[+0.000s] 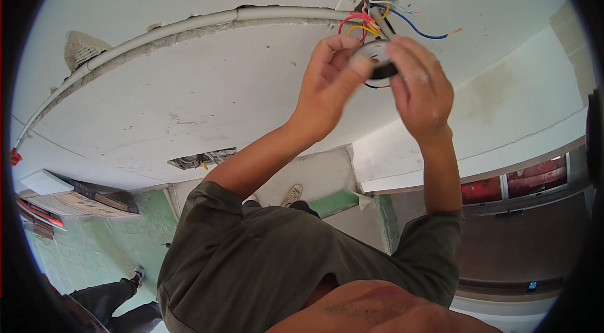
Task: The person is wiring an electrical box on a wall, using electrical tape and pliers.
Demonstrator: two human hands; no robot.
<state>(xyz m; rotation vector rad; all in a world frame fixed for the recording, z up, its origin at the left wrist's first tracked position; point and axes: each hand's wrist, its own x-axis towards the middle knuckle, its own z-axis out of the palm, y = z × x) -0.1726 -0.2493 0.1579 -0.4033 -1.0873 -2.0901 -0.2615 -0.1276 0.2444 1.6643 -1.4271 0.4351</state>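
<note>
So there's what looks like a roll of black tape [385, 71] up between both hands, right by the wires at the wall. Left hand [330, 84] is pinching its left side, thumb across the face. Right hand [423, 87] has fingers over the other side, but it's too blurry to tell if they're really clamped. Just above, red wires [341, 23] and yellow wires [372, 31] bunch together; can't make out any joins in there. Blue wire [428, 36] sticks out right, bare copper at the tip, no wrap on it, so that end looks unfinished to me. Conduit [189, 23] is already in its groove, though the groove isn't filled flush. Someone else's legs [107, 298] are lower left.
</note>
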